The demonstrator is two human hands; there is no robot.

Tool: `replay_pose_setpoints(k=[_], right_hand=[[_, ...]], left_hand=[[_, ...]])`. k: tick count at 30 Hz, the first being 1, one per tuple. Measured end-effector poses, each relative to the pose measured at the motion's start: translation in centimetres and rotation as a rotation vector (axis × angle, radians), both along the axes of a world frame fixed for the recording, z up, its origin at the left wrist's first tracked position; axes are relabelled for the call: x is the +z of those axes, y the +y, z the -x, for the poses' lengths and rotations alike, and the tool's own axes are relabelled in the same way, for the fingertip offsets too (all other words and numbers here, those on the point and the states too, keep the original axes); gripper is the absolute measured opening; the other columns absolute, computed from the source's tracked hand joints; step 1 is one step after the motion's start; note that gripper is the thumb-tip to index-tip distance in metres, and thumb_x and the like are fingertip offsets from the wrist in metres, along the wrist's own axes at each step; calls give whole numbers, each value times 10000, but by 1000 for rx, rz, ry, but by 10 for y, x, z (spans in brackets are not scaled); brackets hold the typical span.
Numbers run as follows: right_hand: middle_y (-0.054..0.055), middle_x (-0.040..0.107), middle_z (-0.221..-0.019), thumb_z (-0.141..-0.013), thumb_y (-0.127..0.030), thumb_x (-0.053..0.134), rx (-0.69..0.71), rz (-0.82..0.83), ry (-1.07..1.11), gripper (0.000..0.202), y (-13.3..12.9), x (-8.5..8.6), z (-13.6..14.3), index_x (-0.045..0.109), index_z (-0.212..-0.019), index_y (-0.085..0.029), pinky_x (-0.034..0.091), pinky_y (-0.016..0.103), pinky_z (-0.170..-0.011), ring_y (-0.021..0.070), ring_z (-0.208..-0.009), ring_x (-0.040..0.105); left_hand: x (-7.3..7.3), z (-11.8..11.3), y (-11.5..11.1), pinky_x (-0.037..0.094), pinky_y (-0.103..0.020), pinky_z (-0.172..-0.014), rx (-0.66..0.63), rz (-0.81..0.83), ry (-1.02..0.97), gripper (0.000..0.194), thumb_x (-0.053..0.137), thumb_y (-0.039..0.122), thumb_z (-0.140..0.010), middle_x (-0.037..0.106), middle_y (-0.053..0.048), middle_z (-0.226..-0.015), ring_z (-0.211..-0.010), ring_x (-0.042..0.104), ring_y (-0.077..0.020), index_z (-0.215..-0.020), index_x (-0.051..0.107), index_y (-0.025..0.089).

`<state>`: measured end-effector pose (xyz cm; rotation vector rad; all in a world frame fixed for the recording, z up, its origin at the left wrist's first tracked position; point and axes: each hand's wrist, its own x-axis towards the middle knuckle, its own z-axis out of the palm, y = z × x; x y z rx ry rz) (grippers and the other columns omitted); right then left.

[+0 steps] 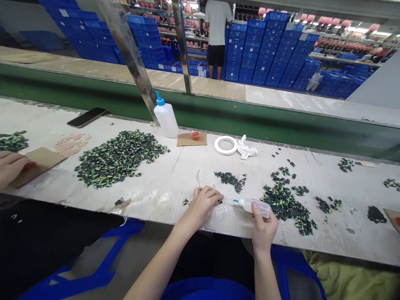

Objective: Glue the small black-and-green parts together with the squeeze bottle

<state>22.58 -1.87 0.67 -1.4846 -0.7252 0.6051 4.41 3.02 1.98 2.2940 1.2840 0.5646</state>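
Observation:
In my right hand [264, 227] is a small clear squeeze bottle [256, 207] with a thin blue-based needle tip pointing left. The fingers of my left hand [203, 204] close on a small black-and-green piece [220, 201] at the bench surface, a short way left of the needle. Another such piece [185, 202] lies just left of that hand. Beyond my hands is a small pile of dark pieces [229, 179]. A larger heap of black-and-green pieces [286, 203] spreads out to the right of the bottle.
A big heap of black-and-green pieces [115, 160] lies left. Along the back stand a white bottle [166, 120], cardboard with a red cap [195, 136], a tape roll [225, 145] and crumpled tissue [246, 148]. A phone [87, 117] and a co-worker's hand [12, 166] are at far left.

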Motion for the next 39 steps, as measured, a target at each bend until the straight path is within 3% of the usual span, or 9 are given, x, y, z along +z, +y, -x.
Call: replay_pose_setpoints(k=[5,10,23,31,39], right_hand=[[40,661,-580,-686,-500,714,88,36,-163,363,-2,-1,11,678,-659,-140,458,279,-522,184,-542,582],[17,628,-540,-709,-492,702,114,68,-247,362,-2,-5,10,655,-627,-142,436,257,-502,164,-520,553],[20,641,-567,-712,-522,692,127,114,-220,396,2,-6,11,682,-640,-133,446,260,-527,164,-542,559],[33,649,-586,-692,-523,697,60,113,-143,398,2,-2,16,691,-658,-126,456,270,-539,176,-574,556],[18,621,-551,-703,-508,685,83,103,-196,382,2,1,15,662,-618,-137,439,263,-520,165,-543,538]], left_hand=[[-2,-6,2,356,-375,-846,48,30,16,165,560,116,-893,726,-32,-920,-903,590,-197,-971,678,200],[-3,-8,1,376,-369,-841,110,99,-6,136,597,127,-871,723,-33,-906,-927,587,-209,-877,713,198],[-8,-9,2,368,-383,-849,139,109,-38,166,594,110,-859,729,-25,-885,-915,586,-210,-847,724,214],[-7,-10,1,369,-390,-853,152,104,-47,152,605,106,-848,738,-25,-872,-907,606,-213,-826,716,206],[-9,-10,0,361,-402,-868,163,85,-59,180,579,103,-853,736,-30,-866,-901,603,-214,-825,717,214]])
